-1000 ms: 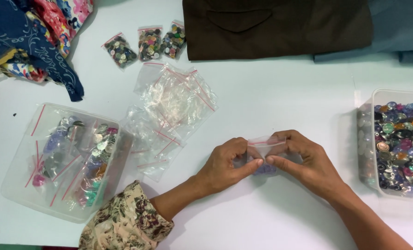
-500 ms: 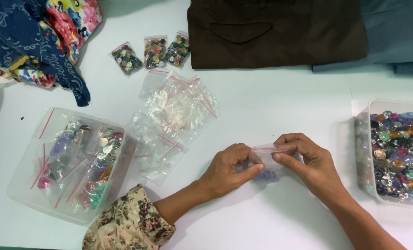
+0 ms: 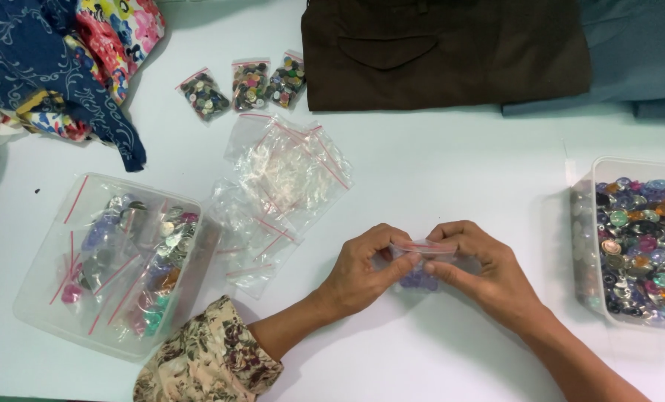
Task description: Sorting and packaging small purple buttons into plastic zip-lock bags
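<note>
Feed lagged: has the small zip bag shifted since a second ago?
No. The small zip bag keeps the same gap to the tub of buttons on the right.

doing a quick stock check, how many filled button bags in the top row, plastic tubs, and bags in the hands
filled button bags in the top row: 3
plastic tubs: 2
small bag held by the left hand and right hand: 1
total: 6
</note>
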